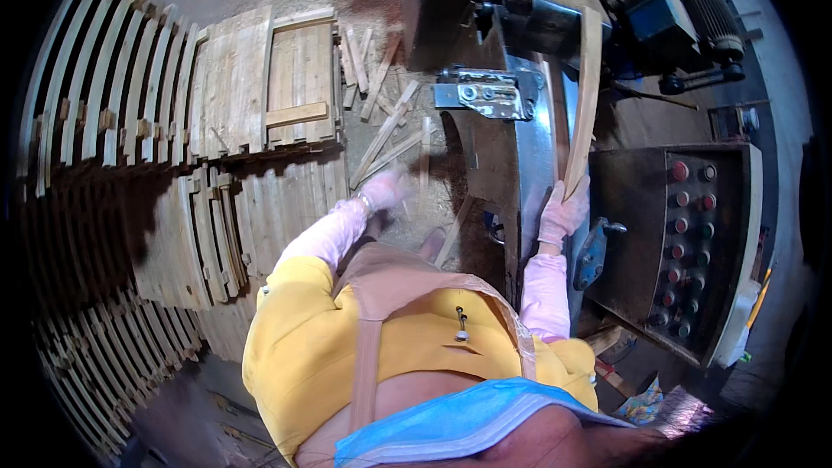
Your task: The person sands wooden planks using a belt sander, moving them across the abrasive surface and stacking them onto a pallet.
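A long pale wooden strip [587, 95] lies along the bed of a woodworking machine [535, 147], its far end beside the machine head. My right hand [562, 212], in a light glove and pink sleeve, is closed round the strip's near end. Off to the left, my left hand [386, 190] is out over the floor, nearest to a scatter of loose wooden strips [387, 140]. Motion smears its fingers, so I cannot make out whether they hold anything.
Slatted wooden panels [234, 87] are stacked at the left, with rows of curved slats [113, 78] beyond. A control box [693, 243] with coloured buttons stands at the right. A metal fixture [490, 95] juts left from the machine, and a motor [711, 13] sits at the far right.
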A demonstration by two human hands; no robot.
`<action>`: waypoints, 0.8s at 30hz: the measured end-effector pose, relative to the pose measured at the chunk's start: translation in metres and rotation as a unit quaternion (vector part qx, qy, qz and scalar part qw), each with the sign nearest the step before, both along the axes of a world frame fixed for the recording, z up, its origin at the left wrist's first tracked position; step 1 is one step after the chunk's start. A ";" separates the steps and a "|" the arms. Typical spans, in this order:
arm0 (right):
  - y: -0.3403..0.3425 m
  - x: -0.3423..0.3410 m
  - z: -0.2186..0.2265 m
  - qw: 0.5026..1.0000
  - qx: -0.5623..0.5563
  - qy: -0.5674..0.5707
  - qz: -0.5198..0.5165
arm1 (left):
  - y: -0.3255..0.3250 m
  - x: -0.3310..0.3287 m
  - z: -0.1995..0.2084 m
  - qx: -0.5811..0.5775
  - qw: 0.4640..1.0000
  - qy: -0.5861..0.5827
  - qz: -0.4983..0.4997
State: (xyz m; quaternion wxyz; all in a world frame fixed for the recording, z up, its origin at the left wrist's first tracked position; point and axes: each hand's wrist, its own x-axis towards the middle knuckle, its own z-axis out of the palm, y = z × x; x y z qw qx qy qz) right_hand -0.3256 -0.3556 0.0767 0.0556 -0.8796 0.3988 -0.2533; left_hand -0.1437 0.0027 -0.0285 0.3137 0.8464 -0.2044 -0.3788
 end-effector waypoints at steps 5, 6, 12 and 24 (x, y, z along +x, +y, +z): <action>0.009 -0.021 -0.008 0.995 0.053 0.078 0.028 | 0.023 0.081 -0.013 0.055 0.959 -0.246 0.129; 0.017 -0.042 -0.008 0.991 0.068 0.114 0.015 | 0.049 0.101 -0.028 0.094 0.927 -0.324 0.161; 0.090 -0.250 0.003 0.959 0.054 0.273 -0.058 | 0.173 0.184 0.005 0.372 0.857 -0.246 0.257; -0.004 0.000 -0.008 0.976 -0.146 0.139 0.086 | 0.213 0.186 -0.039 0.167 0.927 -0.108 0.318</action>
